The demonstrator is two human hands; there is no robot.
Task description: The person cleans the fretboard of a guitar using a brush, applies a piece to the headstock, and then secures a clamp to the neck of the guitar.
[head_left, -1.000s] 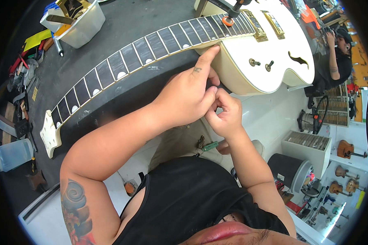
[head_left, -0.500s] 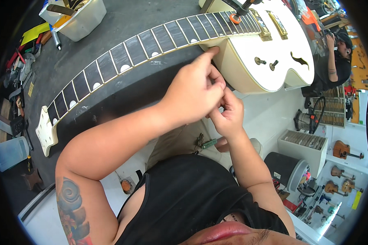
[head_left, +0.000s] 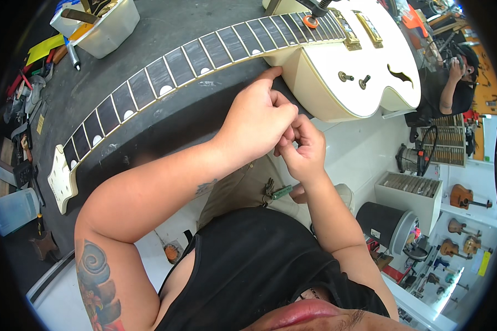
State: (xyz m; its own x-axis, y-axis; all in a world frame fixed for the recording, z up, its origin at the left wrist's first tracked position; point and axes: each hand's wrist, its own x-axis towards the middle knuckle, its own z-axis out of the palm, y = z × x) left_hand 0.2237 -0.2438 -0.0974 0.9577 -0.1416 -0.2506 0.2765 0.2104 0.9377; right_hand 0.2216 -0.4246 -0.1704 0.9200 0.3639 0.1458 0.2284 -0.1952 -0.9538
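A white electric guitar (head_left: 350, 60) without strings lies on the dark workbench. Its dark fretboard (head_left: 193, 58) with pale half-moon inlays stretches to the headstock (head_left: 63, 179) at the left. A black clamp with an orange pad (head_left: 310, 22) presses on the upper frets. Just in front of the neck joint is my left hand (head_left: 259, 113), its index finger stretched toward the guitar's side and its other fingers curled. My right hand (head_left: 305, 146) meets it, thumb and fingers pinched together at the left fingertips. Whatever lies between them is hidden or too small to make out.
A white plastic tub (head_left: 107, 30) of tools stands at the back left. Hand tools and a clear blue container (head_left: 16, 211) line the left side. Another person (head_left: 455, 83) stands beyond the guitar, hands raised to a device. A black bin (head_left: 382, 225) is on the right.
Both hands have shifted slightly left, still together. The left index fingertip has come away from the guitar's side. The view has shifted a little too.
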